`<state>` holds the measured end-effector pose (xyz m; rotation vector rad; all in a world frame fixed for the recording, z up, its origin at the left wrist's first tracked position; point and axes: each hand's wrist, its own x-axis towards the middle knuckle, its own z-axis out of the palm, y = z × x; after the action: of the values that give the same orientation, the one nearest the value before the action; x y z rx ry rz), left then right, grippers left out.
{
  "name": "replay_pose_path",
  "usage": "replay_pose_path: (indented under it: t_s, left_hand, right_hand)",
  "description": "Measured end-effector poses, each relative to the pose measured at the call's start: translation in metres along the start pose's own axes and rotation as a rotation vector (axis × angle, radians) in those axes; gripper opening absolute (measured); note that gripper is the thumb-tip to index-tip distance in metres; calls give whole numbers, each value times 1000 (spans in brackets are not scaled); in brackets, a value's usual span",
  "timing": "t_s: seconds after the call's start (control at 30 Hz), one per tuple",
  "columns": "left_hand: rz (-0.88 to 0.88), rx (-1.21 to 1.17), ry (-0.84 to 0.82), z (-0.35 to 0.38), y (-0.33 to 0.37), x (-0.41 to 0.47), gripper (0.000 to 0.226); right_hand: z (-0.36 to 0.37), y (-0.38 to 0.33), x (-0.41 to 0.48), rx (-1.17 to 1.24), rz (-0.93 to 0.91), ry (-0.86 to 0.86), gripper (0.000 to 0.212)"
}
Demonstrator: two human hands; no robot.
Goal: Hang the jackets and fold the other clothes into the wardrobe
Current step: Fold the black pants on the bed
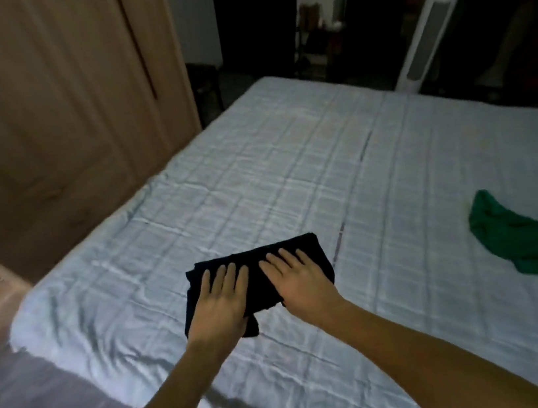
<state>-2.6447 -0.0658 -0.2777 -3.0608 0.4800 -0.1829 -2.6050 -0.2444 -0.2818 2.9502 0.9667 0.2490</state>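
Bedding in pale blue checks covers the bed (291,173); wooden wardrobe (50,106) far left. Left hand (220,300) and right hand (297,279) press flat, fingers spread, on a folded dark garment (257,274); crumpled green garment (535,242) lies right.

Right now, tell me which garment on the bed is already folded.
The dark garment under both hands is folded into a compact rectangle. The green garment at the right lies crumpled and untouched.
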Motion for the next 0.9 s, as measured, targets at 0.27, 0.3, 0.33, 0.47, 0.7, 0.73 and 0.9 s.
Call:
replay_pose_path:
  t_s: [0.27, 0.3, 0.33, 0.47, 0.7, 0.73, 0.9]
  left_hand:
    - [-364, 166, 192, -201, -165, -134, 94]
    - [-412, 190, 205, -219, -182, -156, 94]
    - [-464, 213, 207, -236, -198, -178, 94]
    - [-642, 305, 243, -288, -252, -256, 90]
    - [-908, 447, 223, -339, -338, -348, 94]
    - [-935, 468, 221, -343, -350, -351, 95]
    - [-1054, 526, 211, -347, -412, -347, 101]
  right_hand:
    - [-203, -192, 120, -26, -298, 292, 88]
    - [-222, -219, 130, -23, -346, 330, 85]
    - [-239, -246, 138, -19, -390, 372, 83]
    - [-292, -341, 169, 28, -552, 471, 79]
    - [-346, -476, 228, 164, -805, 634, 62]
    - [-349, -487, 241, 181, -833, 663, 59]
    - [-347, -529, 319, 220, -962, 729, 64]
